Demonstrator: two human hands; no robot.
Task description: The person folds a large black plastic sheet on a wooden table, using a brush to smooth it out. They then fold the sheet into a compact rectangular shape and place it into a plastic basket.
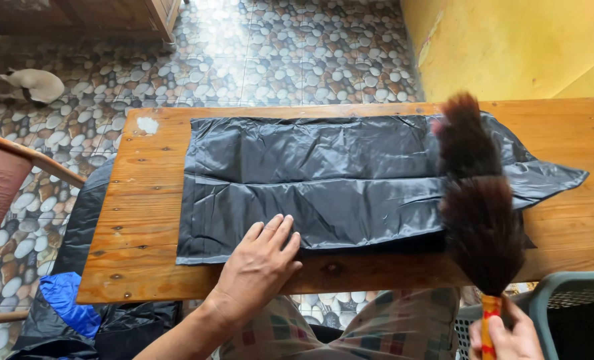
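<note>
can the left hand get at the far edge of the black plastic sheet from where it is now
Probably yes. The left hand lies flat on the near edge of the flat black plastic sheet on the wooden table, and nothing stands between it and the far edge; the dark feather duster lies off to the right.

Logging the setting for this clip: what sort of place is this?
Probably a room or porch of a home. A pebble-patterned tiled floor meets a yellow wall, and a plain wooden table holds a flattened black plastic bag being dusted with a feather duster.
</note>
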